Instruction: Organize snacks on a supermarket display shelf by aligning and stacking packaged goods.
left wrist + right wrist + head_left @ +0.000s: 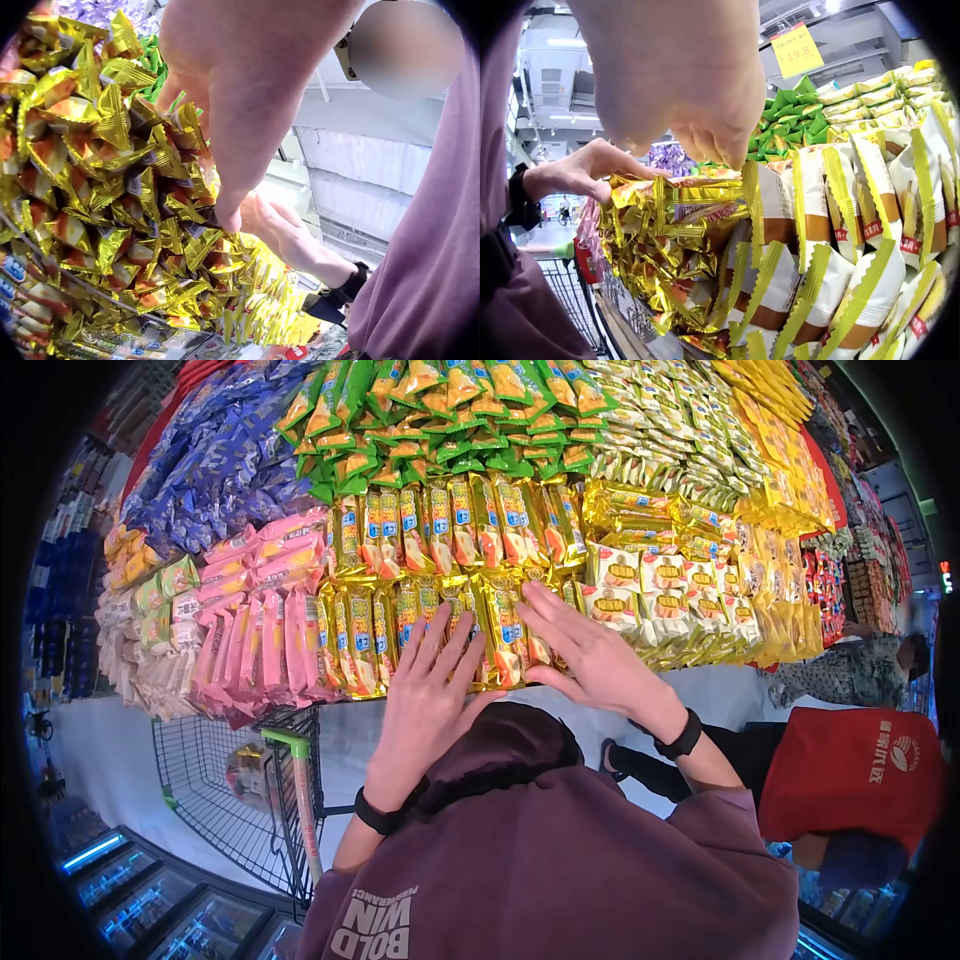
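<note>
Gold-wrapped snack packs (385, 630) stand in rows at the middle of the display in the head view. My left hand (425, 685) lies over the front row of them, fingers extended. To its right, my right hand (590, 655) rests on the same row with straight fingers. The left wrist view has the left hand (232, 97) against the gold packs (112, 187), the right hand (289, 236) beyond it. In the right wrist view the right hand (682, 90) is above gold packs (667, 247), and the left hand (585, 172) touches their far end.
Pink packs (265, 630) adjoin on the left, white packs (640, 585) on the right, green packs (450, 420) behind. A wire shopping cart (225, 790) stands at lower left. A person in a red vest (850, 780) is at the right. A price sign (795, 51) hangs above the display.
</note>
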`<state>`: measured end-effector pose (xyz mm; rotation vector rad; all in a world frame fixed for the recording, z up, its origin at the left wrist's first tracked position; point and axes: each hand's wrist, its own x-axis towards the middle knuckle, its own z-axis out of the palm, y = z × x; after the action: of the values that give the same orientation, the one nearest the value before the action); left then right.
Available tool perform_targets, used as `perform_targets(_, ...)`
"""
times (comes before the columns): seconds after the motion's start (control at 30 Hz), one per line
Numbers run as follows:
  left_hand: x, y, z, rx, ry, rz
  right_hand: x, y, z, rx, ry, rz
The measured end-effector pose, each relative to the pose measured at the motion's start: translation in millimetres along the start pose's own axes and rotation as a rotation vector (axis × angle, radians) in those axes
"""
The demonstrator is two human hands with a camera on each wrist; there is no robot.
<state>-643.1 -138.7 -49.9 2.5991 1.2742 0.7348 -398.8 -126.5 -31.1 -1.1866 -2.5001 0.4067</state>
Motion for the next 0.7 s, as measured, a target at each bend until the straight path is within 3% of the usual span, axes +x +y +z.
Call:
perform_targets(0.1, 0.3, 1.0, -0.1, -0.005, -0.001, -0.012, -4.6, 3.8, -0.4, -0.065, 0.119, 0.076)
perform_targets(0.23, 1.3, 1.3, -1.8, -0.016, -0.022, -0.025, -4.9, 7.2, 1.8, -0.197, 0.067, 0.097)
perform_targets(0.47, 2.6, 1.3, -3.2, -0.002, -0.041, -0.007, -7.0, 19.1, 0.3, -0.155, 0.111, 0.078)
perform_targets(0.57, 2.9, 0.7, -3.9, 0.000, -0.052, -0.009, -9.7, 26.0, -3.8, -0.005, 0.254, 0.185)
perform_targets(0.7, 4.3, 1.7, -5.6, 0.000, -0.073, -0.014, -12.6, 23.4, -5.7, -0.013, 0.290, 0.154)
